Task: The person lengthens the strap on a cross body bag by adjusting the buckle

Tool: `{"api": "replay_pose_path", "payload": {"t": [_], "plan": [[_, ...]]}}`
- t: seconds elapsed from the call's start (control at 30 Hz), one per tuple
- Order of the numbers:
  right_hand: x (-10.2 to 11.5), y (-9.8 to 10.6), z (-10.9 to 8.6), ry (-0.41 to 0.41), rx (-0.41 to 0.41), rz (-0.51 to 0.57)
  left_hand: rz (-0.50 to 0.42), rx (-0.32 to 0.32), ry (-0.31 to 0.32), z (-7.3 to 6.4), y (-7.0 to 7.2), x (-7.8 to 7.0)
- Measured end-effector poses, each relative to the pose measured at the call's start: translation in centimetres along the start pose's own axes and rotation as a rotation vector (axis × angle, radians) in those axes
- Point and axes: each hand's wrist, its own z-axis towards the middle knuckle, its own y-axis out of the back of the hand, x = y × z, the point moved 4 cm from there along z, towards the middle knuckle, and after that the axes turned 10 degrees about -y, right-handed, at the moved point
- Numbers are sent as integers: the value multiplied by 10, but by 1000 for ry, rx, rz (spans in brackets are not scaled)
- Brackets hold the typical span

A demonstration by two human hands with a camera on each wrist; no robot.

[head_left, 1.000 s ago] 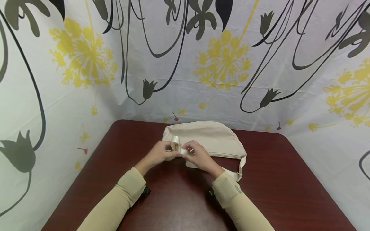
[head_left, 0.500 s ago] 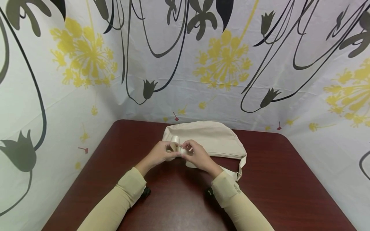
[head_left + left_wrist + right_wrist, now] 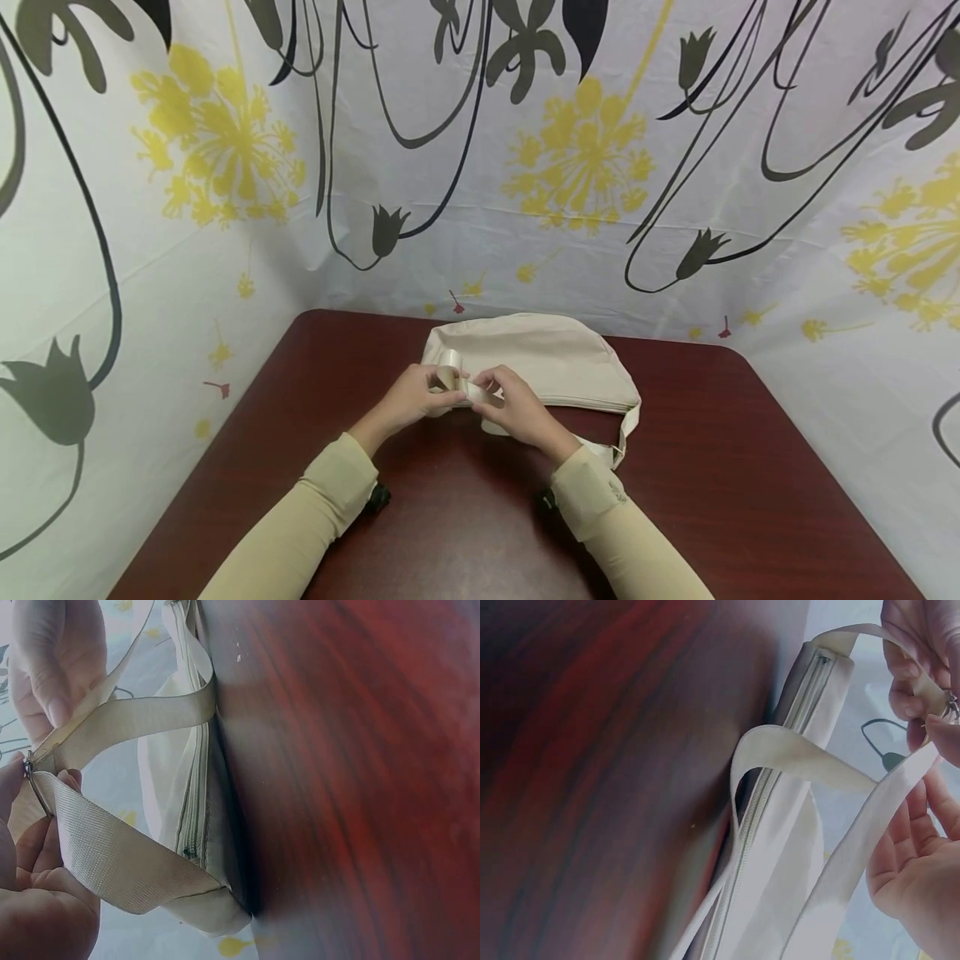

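A cream shoulder bag [image 3: 540, 358] lies at the back of the table, its zipper [image 3: 196, 802] facing the person. Its webbing strap [image 3: 120, 847] is raised off the table between the hands. My left hand [image 3: 411, 397] pinches the strap at a metal slide buckle [image 3: 37, 787], and a strap loop [image 3: 450, 360] stands up above the fingers. Just to its right, my right hand [image 3: 516, 405] holds another stretch of strap between thumb and fingers. In the right wrist view, the left hand's fingers partly hide the buckle [image 3: 952, 705].
The dark red wooden table [image 3: 465, 533] has rounded back corners. White patterned fabric [image 3: 465, 167] hangs behind it and on both sides. At the bag's right end, part of the strap [image 3: 628, 425] droops onto the table.
The hands have drawn very slightly apart, and the strap between them shows a little more. The raised loop has shifted slightly left. The bag stays where it was.
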Motion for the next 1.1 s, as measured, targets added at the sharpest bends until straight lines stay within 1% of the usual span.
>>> {"api": "replay_pose_path", "payload": {"t": [0.13,0.33,0.57,0.7,0.9,1.1], "plan": [[-3,-1,-1,1,0,-5,0,-1,10,-1,2,0],[-10,-1,-2,-23,-1,-20,-19,-15,13,-1,3,2],[-17,-2,-4,-61,2,-22,-16,-21,12,-1,3,4],[-17,-1,-4,-55,0,-18,-10,-34,25,-2,3,5],[-16,0,-4,-51,-2,-2,-4,-52,23,-2,3,4],[-14,1,-4,-44,-14,-6,-22,-30,22,-1,2,5]]}}
